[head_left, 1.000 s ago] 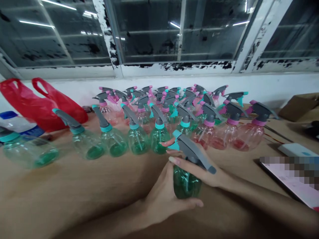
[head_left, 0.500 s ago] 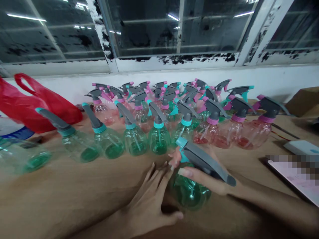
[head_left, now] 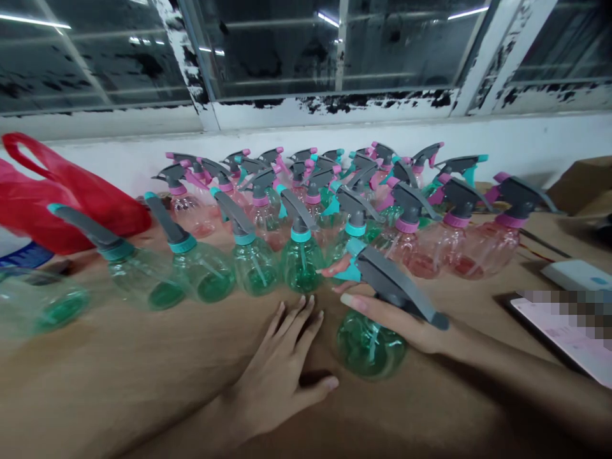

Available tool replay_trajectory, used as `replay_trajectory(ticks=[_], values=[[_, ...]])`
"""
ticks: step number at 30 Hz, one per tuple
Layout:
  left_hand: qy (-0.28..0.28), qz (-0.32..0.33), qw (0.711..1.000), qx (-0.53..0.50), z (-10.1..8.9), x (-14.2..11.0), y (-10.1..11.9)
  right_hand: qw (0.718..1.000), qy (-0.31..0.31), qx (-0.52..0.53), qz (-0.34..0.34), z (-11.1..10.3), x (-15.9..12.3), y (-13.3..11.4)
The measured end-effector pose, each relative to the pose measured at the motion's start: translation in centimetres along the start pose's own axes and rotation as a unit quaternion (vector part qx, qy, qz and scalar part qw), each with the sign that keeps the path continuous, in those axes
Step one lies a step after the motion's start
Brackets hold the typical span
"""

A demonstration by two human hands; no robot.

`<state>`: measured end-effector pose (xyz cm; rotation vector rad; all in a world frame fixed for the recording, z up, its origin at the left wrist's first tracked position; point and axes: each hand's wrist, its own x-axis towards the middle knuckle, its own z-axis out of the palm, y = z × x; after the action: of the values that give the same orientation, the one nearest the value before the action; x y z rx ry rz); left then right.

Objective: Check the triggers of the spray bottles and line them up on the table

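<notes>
My right hand (head_left: pixel 411 324) is wrapped round the neck of a green see-through spray bottle (head_left: pixel 370 354) with a grey and turquoise trigger head. The bottle stands just right of my left hand, its nozzle pointing to the far left. Flat on the table lies my left hand (head_left: pixel 275 376), fingers stretched forward and thumb out toward the bottle, holding nothing. Beyond my fingertips is a front row of spray bottles: green ones, such as this green spray bottle (head_left: pixel 302 258), at left and middle, and pink ones, such as this pink spray bottle (head_left: pixel 423 255), to the right.
Several more pink and green spray bottles crowd behind the front row, near the white wall (head_left: pixel 521 143). A red plastic bag (head_left: pixel 71 197) sits at the left. On the right of the wooden table (head_left: pixel 182 363) are a phone-like device (head_left: pixel 549 331), a white box (head_left: pixel 576 280) and brown cardboard (head_left: pixel 586 191).
My right hand has shifted slightly away from me with the bottle. My left hand now lies farther from the right hand's fingers. The view has tilted a little.
</notes>
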<state>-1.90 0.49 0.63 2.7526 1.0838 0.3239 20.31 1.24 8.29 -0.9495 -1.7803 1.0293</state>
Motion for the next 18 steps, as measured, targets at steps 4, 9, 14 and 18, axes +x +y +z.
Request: replay_trajectory(ticks=[4, 9, 14, 18], values=[[0.006, 0.008, 1.000, -0.002, 0.07, 0.00, 0.00, 1.000, 0.007, -0.002, -0.016, 0.21, -0.07, -0.26], [0.015, 0.015, 1.000, 0.008, 0.21, -0.05, -0.04, 0.999, 0.012, -0.011, -0.032, 0.08, -0.01, -0.28], [0.006, 0.017, 0.999, 0.027, -0.04, 0.07, 0.10, 1.000, 0.003, -0.004, -0.030, 0.17, -0.07, 0.24], [-0.009, 0.010, 0.999, 0.052, -0.16, 0.10, 0.27, 0.999, 0.004, 0.025, -0.024, 0.31, -0.14, 0.53]])
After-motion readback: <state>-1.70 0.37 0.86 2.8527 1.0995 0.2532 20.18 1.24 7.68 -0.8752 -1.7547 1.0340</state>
